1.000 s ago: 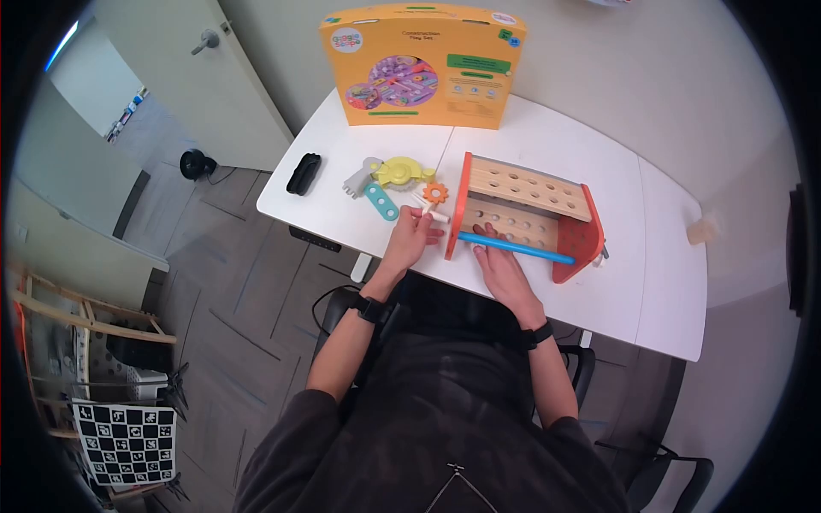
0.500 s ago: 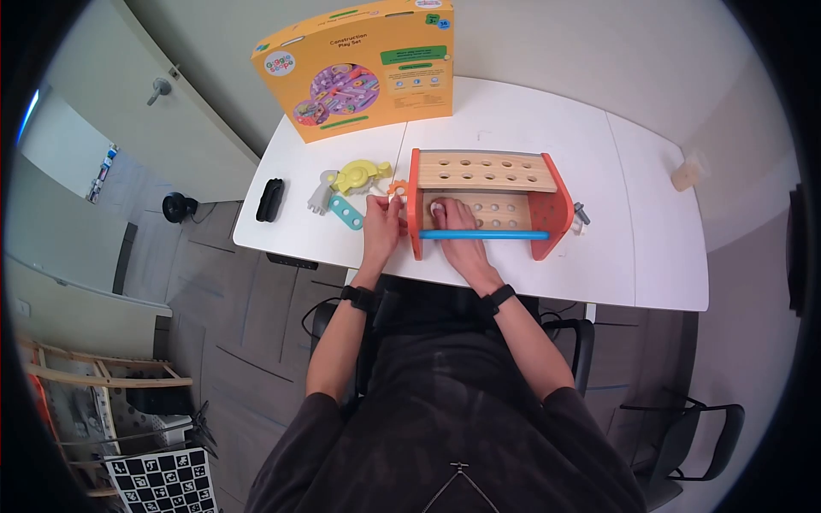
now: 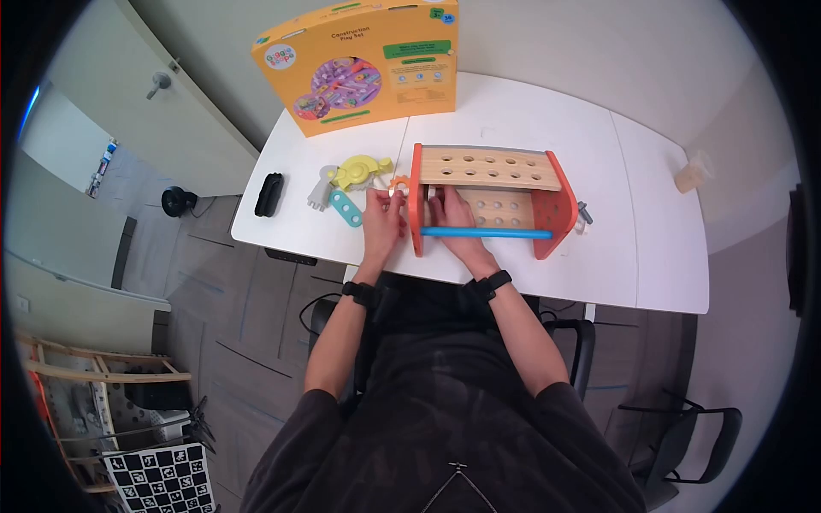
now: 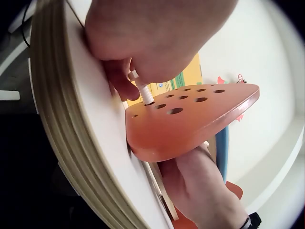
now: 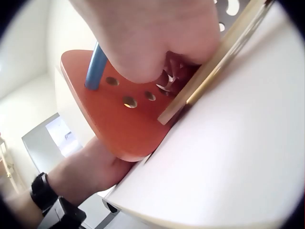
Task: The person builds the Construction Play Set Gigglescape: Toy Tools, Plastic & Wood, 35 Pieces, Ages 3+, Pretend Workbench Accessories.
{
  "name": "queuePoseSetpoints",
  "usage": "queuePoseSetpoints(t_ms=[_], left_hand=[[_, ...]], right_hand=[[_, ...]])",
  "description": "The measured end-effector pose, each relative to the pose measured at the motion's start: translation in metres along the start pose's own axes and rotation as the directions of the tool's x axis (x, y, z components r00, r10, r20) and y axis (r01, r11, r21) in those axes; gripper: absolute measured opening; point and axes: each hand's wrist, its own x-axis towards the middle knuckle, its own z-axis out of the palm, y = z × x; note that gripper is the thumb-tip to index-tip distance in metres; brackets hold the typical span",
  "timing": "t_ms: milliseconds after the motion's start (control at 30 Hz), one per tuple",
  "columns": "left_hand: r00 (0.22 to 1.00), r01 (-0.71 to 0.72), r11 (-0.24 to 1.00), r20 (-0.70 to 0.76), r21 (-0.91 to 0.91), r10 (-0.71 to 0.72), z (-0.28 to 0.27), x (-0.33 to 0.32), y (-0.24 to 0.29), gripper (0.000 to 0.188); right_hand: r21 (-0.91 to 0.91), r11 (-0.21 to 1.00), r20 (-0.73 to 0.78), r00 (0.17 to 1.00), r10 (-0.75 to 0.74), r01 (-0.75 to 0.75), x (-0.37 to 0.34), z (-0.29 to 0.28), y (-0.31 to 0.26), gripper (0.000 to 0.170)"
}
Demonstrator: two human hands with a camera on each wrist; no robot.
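A wooden toy toolbox (image 3: 479,167) with red side panels and a blue rod handle (image 3: 487,232) stands on the table. Outside its left side panel (image 4: 171,131), my left hand (image 3: 382,227) pinches a white threaded screw (image 4: 146,94). The screw's far end is at a hole in that panel. My right hand (image 3: 458,224) reaches under the handle to the panel's inner face. Its curled fingers hold a small white piece (image 5: 165,88) against the panel there; they mostly hide it, and I cannot tell its kind.
Left of the toolbox lie an orange gear (image 3: 400,183), a yellow toy piece (image 3: 359,173), a grey toy piece (image 3: 321,188) and a teal holed strip (image 3: 345,209). A black case (image 3: 268,195) is farther left. Behind stands a yellow box (image 3: 359,68); a grey bolt (image 3: 584,212) lies at right.
The right hand has gone from beside the handle into the toolbox, up to the left panel's inner face. The left hand has brought the screw to that panel's outside. The head view has shifted.
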Motion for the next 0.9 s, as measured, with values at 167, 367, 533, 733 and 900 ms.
queuePoseSetpoints(t_ms=[167, 367, 533, 733, 900], left_hand=[[0.999, -0.051, 0.999, 0.012, 0.015, 0.051, -0.004, -0.003, -0.004, 0.03], [0.998, -0.058, 0.997, 0.021, 0.045, 0.057, -0.002, -0.002, -0.005, 0.023], [0.995, -0.095, 0.989, -0.004, 0.113, 0.096, 0.0, -0.004, -0.002, 0.02], [0.986, -0.159, 0.958, -0.001, 0.237, 0.164, 0.001, -0.004, 0.0, 0.02], [0.973, -0.214, 0.933, -0.018, 0.289, 0.229, 0.004, -0.003, -0.002, 0.019]], right_hand=[[0.033, 0.999, 0.013, 0.999, -0.037, 0.036, 0.003, -0.004, 0.004, 0.023], [-0.004, 0.999, 0.001, 0.999, -0.044, 0.044, 0.003, -0.004, 0.004, 0.025], [-0.006, 1.0, 0.003, 1.0, -0.021, 0.021, 0.006, -0.003, 0.012, 0.023], [-0.038, 0.998, 0.101, 0.993, 0.059, -0.056, 0.006, -0.008, 0.0, 0.023], [-0.08, 0.997, -0.012, 1.0, -0.022, 0.02, 0.006, 0.003, 0.008, 0.023]])
